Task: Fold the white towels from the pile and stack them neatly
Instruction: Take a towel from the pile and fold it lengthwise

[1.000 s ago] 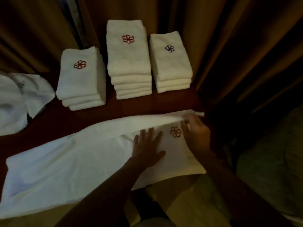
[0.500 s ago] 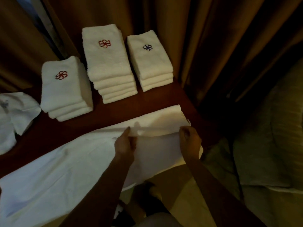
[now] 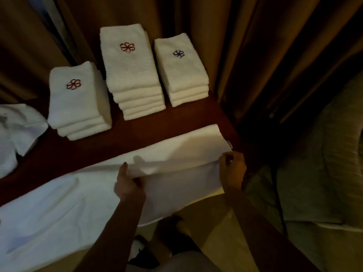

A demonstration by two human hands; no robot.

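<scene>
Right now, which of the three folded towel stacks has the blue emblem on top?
The right stack, nearest the curtain. Its top towel carries a dark blue flower emblem, while the middle stack and the left stack both show red ones.

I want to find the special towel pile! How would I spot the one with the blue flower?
Look at the dark wooden table by the brown curtains. Three folded white stacks sit along its far edge. The blue-flower stack is the rightmost one; the other two stacks carry red flowers.
</scene>
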